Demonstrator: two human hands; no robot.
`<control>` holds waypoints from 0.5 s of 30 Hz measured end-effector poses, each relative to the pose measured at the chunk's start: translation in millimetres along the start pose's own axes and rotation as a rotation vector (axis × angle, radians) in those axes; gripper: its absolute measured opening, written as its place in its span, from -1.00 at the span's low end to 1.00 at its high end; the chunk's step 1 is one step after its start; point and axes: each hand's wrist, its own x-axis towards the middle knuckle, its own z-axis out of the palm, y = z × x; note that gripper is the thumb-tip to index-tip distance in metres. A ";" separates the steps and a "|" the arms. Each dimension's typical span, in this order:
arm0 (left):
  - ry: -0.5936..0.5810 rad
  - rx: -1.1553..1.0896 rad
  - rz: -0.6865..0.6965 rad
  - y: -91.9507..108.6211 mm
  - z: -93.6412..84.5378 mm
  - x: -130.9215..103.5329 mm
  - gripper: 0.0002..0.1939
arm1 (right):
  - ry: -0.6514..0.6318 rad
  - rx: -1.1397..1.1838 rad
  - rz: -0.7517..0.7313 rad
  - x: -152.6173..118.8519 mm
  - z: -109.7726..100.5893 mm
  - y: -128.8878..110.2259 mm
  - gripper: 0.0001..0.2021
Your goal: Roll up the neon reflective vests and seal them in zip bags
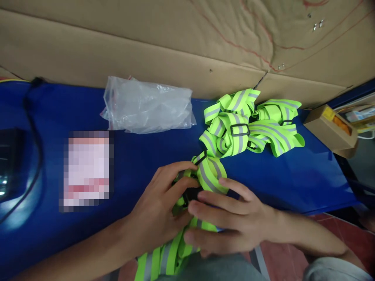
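My left hand [165, 195] is curled round a bundle of neon-yellow straps [209, 173] with grey reflective stripes, near the table's front edge. A black buckle sits at the bundle's upper end, close to my left fingertips. Over the right side of the same bundle lies my right hand [231, 218], its fingers apart and slightly blurred. More of the striped strap [164, 259] hangs down below my hands. Beyond them, a heap of similar neon straps [234, 132] with black buckles rests on the blue table [146, 152].
Clear plastic bags [149, 105] lie at the back, against brown cardboard [131, 50]. A pixelated pale item [88, 168] is on the left, beside a black cable [36, 144] and a dark object [11, 164]. An open cardboard box [331, 130] stands at the right.
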 end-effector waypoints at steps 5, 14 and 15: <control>0.054 0.060 -0.067 -0.8 0.6 1.1 -0.79 | -0.137 -0.186 0.199 3.2 5.4 7.5 -0.54; 0.064 0.076 -0.057 -8.0 -2.6 5.3 -0.76 | -0.182 -0.250 0.282 -1.7 3.4 13.2 -0.67; 0.064 0.072 -0.061 -6.8 -5.3 6.9 -0.76 | -0.125 -0.217 0.290 -2.1 0.3 15.4 -0.69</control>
